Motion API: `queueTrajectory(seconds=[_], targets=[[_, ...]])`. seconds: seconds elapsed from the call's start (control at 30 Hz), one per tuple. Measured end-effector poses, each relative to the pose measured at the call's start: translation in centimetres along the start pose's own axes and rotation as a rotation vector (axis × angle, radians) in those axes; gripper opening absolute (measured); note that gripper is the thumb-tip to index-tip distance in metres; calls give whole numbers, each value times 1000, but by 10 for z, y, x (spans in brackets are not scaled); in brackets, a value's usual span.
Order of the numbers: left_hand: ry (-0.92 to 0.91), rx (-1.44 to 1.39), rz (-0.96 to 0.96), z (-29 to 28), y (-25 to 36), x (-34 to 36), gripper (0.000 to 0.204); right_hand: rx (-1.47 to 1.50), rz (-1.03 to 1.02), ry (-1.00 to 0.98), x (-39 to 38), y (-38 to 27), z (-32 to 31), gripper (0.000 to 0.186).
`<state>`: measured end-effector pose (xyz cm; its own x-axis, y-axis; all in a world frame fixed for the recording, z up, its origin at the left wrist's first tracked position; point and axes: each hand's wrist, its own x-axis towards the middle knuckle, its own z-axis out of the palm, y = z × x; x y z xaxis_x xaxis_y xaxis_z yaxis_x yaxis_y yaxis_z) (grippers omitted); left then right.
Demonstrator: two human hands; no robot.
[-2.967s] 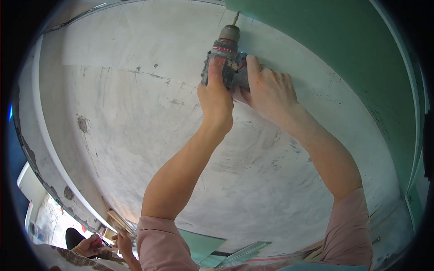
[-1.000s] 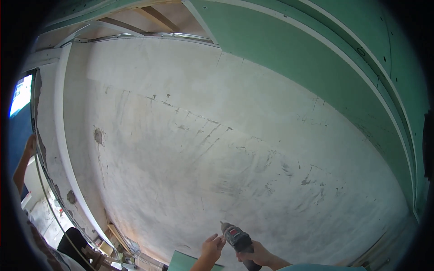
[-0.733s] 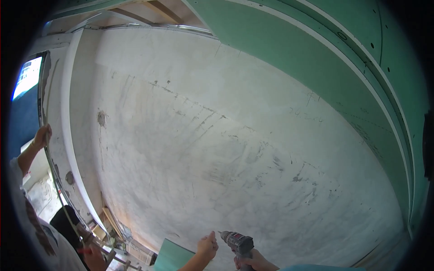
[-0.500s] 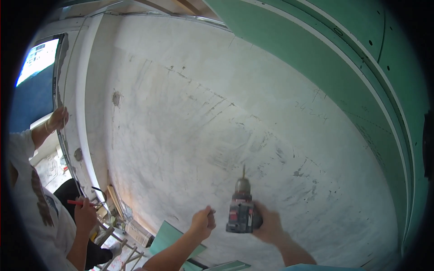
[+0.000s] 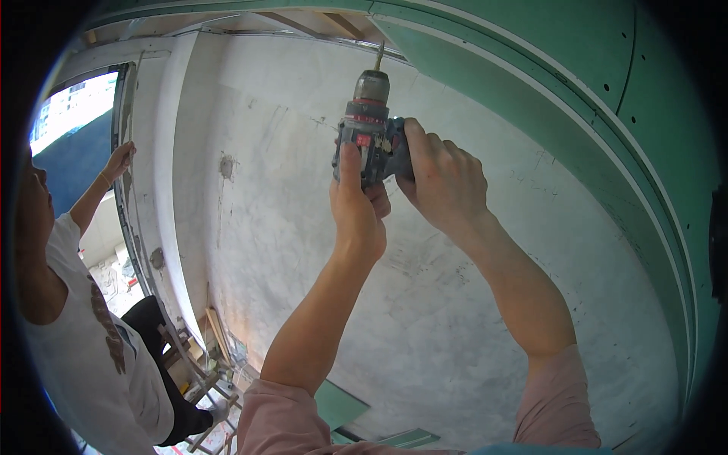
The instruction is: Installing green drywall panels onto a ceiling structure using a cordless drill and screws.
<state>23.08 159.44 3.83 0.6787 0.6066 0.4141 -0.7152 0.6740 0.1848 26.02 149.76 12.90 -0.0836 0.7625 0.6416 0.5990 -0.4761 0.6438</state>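
Note:
A dark cordless drill (image 5: 368,110) with red details is raised high, its long bit (image 5: 379,54) pointing up at the junction of wall and ceiling; whether the tip touches anything is unclear. My right hand (image 5: 447,178) grips the drill's handle from the right. My left hand (image 5: 353,208) is closed around the drill body from below, thumb lying along its casing. Behind them is a scuffed white plaster wall (image 5: 455,303); above the bit run a metal edge track and the lip of a green board ceiling (image 5: 493,68).
At left a co-worker in a white shirt (image 5: 91,341) raises a hand (image 5: 120,159) to a thin long strip beside a window (image 5: 72,133). Below are wooden rungs or slats (image 5: 201,390) and a green board (image 5: 337,402). An open ceiling section with timber battens (image 5: 345,24) is overhead.
The drill has risen from low in view to the ceiling edge. My left hand, earlier apart from it, now holds its body. The co-worker has come further into view, raised hand higher.

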Motion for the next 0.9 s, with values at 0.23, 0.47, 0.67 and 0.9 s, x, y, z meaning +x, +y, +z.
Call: queueTrajectory(seconds=[0.23, 0.47, 0.67, 0.9], targets=[[33, 137, 5, 1, 15, 21, 48, 35, 120, -102, 17, -3, 6, 66], [47, 176, -18, 6, 20, 28, 49, 32, 74, -10, 22, 3, 14, 60], [15, 211, 49, 6, 25, 31, 49, 59, 96, 0, 25, -2, 16, 59], [102, 247, -37, 12, 42, 25, 53, -89, 174, -127, 29, -30, -10, 54]])
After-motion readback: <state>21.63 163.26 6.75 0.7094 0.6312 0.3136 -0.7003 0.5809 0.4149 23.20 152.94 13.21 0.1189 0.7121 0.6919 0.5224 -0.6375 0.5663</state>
